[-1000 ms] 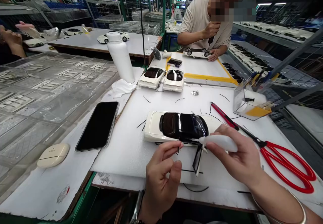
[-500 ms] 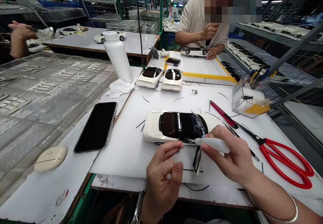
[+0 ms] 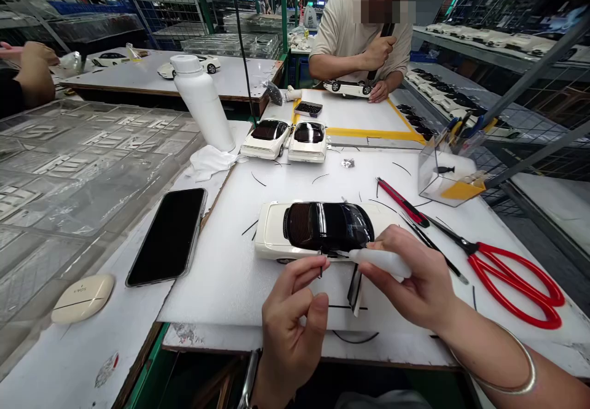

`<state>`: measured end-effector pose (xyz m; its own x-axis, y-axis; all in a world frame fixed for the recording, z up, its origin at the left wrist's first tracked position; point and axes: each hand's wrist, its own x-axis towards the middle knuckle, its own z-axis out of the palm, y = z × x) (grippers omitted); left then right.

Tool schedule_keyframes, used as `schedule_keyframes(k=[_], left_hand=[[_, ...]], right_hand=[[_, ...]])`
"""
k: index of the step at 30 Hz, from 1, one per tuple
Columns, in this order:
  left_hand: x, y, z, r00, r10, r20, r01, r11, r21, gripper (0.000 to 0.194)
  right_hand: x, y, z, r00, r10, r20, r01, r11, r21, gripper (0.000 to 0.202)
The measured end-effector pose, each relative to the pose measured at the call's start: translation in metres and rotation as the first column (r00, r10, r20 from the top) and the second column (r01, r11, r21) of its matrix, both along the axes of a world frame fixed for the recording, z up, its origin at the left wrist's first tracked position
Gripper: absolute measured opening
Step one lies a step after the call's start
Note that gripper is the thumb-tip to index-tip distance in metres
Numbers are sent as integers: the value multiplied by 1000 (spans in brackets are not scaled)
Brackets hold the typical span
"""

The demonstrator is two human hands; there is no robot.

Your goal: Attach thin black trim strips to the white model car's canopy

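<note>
A white model car (image 3: 271, 231) with a black roof lies in front of me, its near door (image 3: 354, 289) swung out towards me. In my right hand (image 3: 415, 274) is a white glue bottle (image 3: 382, 261), held level with its tip pointing left at the door opening. My left hand (image 3: 295, 317) is at the car's near side, with its fingertips by the rear end of that opening. A small black strip (image 3: 321, 271) pokes down from those fingertips. The bottle's tip and the strip are close together but apart.
Red-handled scissors (image 3: 516, 280), a red cutter (image 3: 401, 201) and tweezers (image 3: 437, 249) lie on the right. Left are a phone (image 3: 168, 237), an earbud case (image 3: 83, 298) and a white bottle (image 3: 203, 105). Two model cars (image 3: 265, 139) stand behind; a co-worker (image 3: 345, 46) handles another.
The whole view has shifted slightly, so things sit a little further left. Both hands keep nearly the same place at the car's door opening, still holding the glue bottle and the strip.
</note>
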<state>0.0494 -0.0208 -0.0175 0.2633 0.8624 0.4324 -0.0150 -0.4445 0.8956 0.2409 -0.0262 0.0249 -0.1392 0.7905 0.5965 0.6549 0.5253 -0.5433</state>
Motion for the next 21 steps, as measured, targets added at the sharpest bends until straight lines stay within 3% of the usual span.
schedule_keyframes(k=[14,17,21], left_hand=[[1,1,-1,1000,-8,8,8,1000,0,35],[1,1,-1,1000,-8,8,8,1000,6,35],[2,1,0,1000,-4,5,4,1000,10,36]], right_hand=[[-1,1,0,1000,11,8,-11,999,45,6],[0,-1,0,997,-51,-58,51,999,0,7],[9,-6,3,936,-169,-310,141,984,-112,7]])
